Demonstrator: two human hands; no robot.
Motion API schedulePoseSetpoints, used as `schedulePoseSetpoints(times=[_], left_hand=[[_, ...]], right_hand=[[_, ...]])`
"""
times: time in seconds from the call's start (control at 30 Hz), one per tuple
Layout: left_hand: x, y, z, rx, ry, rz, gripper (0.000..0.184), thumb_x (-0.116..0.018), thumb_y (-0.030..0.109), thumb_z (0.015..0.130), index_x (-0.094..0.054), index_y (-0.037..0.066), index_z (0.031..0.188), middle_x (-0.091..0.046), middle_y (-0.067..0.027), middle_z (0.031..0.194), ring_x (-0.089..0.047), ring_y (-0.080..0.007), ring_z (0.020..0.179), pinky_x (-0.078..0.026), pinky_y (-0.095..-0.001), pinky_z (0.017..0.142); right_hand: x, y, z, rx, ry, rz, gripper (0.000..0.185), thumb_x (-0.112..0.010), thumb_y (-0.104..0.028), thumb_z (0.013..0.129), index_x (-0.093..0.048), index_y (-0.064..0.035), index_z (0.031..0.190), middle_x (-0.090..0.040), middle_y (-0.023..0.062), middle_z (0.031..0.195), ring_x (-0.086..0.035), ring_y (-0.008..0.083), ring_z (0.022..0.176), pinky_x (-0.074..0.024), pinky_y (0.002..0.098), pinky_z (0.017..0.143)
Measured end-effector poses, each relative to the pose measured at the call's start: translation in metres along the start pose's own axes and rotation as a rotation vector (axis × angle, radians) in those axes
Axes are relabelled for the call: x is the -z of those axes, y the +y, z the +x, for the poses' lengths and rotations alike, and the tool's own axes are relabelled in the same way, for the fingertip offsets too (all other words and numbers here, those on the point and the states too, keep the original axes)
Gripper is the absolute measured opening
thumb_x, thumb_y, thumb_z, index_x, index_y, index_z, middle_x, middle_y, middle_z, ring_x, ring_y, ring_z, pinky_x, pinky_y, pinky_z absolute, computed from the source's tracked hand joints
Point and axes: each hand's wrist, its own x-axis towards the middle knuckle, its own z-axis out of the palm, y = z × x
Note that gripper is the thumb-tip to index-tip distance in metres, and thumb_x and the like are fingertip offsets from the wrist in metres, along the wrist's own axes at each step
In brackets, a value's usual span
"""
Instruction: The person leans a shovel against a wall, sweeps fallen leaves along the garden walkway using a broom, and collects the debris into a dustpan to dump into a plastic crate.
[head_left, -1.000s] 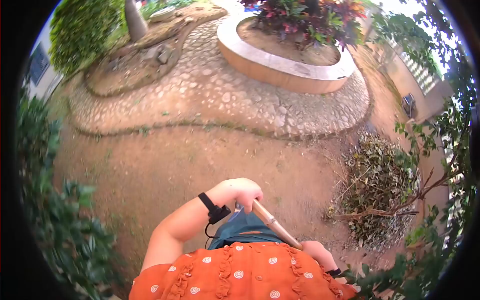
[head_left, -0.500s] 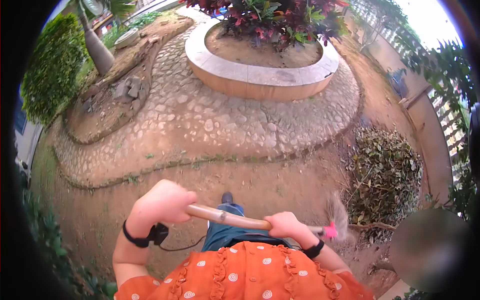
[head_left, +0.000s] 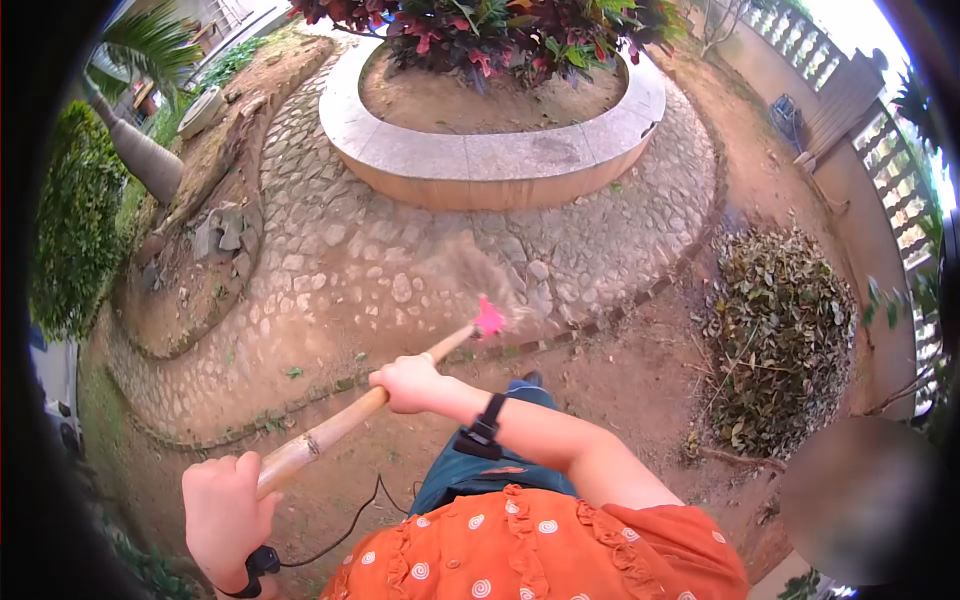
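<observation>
A broom with a bamboo handle (head_left: pixel 325 432) slants across the view in front of my body. My left hand (head_left: pixel 225 510) is closed round the top end of the handle, low on the left. Further down the shaft, my right hand (head_left: pixel 410 384) grips it, with the arm reaching across my front. Past a pink binding (head_left: pixel 488 318), the broom's bristles (head_left: pixel 475 272) are smeared by motion over the cobbled path (head_left: pixel 390 285). Whether they touch the stones I cannot tell.
A curved planter wall (head_left: pixel 480 160) holds a red-leaved shrub (head_left: pixel 490 40). To the right lies a heap of dry leaves (head_left: pixel 785 340), near a boundary wall (head_left: pixel 875 290). A stone edging (head_left: pixel 540 345) borders the path. Rocks (head_left: pixel 225 232) lie at left.
The broom head has swung from my right side forward and left onto the path. My right hand has moved forward and left, my left hand down and left. The view has shifted slightly.
</observation>
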Motion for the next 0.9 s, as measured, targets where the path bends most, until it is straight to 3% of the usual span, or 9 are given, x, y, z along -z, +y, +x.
schedulePoseSetpoints(times=[0.07, 0.17, 0.27, 0.43, 0.5, 0.67, 0.77, 0.9], left_hand=[[-0.002, 0.020, 0.041, 0.039, -0.042, 0.039, 0.036, -0.083, 0.026, 0.063, -0.056, 0.007, 0.079, -0.062, -0.0118, 0.069, -0.062, -0.0330, 0.069, -0.045, -0.0436, 0.066], [-0.027, 0.067, 0.111, 0.083, -0.214, 0.127, 0.033, -0.080, 0.033, 0.075, -0.061, 0.009, 0.086, -0.066, -0.0089, 0.074, -0.067, -0.0292, 0.070, -0.050, -0.0420, 0.065], [-0.075, 0.104, 0.183, 0.035, -0.375, 0.049, 0.036, -0.074, 0.040, 0.079, -0.063, 0.008, 0.090, -0.071, -0.0107, 0.078, -0.071, -0.0281, 0.072, -0.055, -0.0424, 0.066], [-0.191, 0.164, 0.253, -0.107, -0.351, -0.213, 0.037, -0.074, 0.040, 0.079, -0.062, 0.010, 0.098, -0.071, -0.0122, 0.082, -0.070, -0.0328, 0.076, -0.056, -0.0446, 0.068], [-0.216, 0.187, 0.275, -0.209, -0.216, -0.404, 0.039, -0.073, 0.037, 0.080, -0.061, 0.012, 0.107, -0.071, -0.0118, 0.089, -0.070, -0.0319, 0.081, -0.056, -0.0445, 0.071], [-0.127, 0.175, 0.342, -0.238, -0.163, -0.353, 0.044, -0.074, 0.034, 0.079, -0.061, 0.013, 0.115, -0.070, -0.0106, 0.094, -0.069, -0.0304, 0.088, -0.056, -0.0437, 0.075], [-0.028, 0.147, 0.360, -0.248, -0.115, -0.378, 0.039, -0.079, 0.029, 0.074, -0.066, 0.010, 0.104, -0.069, -0.0129, 0.089, -0.067, -0.0341, 0.084, -0.054, -0.0437, 0.073], [0.102, 0.133, 0.358, -0.181, -0.071, -0.202, 0.043, -0.083, 0.029, 0.060, -0.069, 0.007, 0.094, -0.066, -0.0159, 0.073, -0.065, -0.0378, 0.068, -0.052, -0.0460, 0.064]], right_hand=[[0.001, 0.037, 0.032, 0.022, -0.018, 0.049, 0.020, -0.064, -0.019, 0.079, -0.069, -0.0226, 0.098, -0.072, 0.0063, 0.093, -0.069, 0.0318, 0.096, -0.0522, 0.0527, 0.078], [-0.016, 0.115, 0.056, 0.031, -0.035, 0.016, 0.023, -0.064, -0.021, 0.080, -0.071, -0.0261, 0.101, -0.073, 0.0049, 0.095, -0.070, 0.0295, 0.097, -0.0529, 0.0510, 0.080], [-0.018, 0.209, 0.027, -0.077, -0.077, -0.014, 0.020, -0.064, -0.021, 0.081, -0.072, -0.0221, 0.099, -0.074, 0.0050, 0.098, -0.070, 0.0306, 0.099, -0.0544, 0.0539, 0.082], [0.008, 0.350, -0.058, -0.254, -0.170, -0.145, 0.022, -0.066, -0.025, 0.082, -0.072, -0.0180, 0.102, -0.073, 0.0054, 0.101, -0.069, 0.0302, 0.100, -0.0544, 0.0439, 0.086], [0.025, 0.387, -0.084, -0.357, -0.138, -0.211, 0.025, -0.068, -0.027, 0.080, -0.072, -0.0164, 0.102, -0.072, 0.0065, 0.100, -0.069, 0.0299, 0.098, -0.0545, 0.0410, 0.086], [0.092, 0.405, -0.078, -0.368, -0.003, -0.193, 0.025, -0.068, -0.022, 0.078, -0.071, -0.0175, 0.103, -0.072, 0.0071, 0.099, -0.069, 0.0278, 0.096, -0.0546, 0.0415, 0.085], [0.166, 0.363, -0.049, -0.286, -0.009, -0.082, 0.025, -0.067, -0.019, 0.076, -0.071, -0.0177, 0.100, -0.072, 0.0067, 0.096, -0.070, 0.0285, 0.095, -0.0546, 0.0424, 0.082], [0.222, 0.316, -0.010, -0.079, -0.052, 0.100, 0.024, -0.066, -0.018, 0.072, -0.070, -0.0182, 0.096, -0.071, 0.0084, 0.088, -0.070, 0.0336, 0.090, -0.0550, 0.0478, 0.077]])
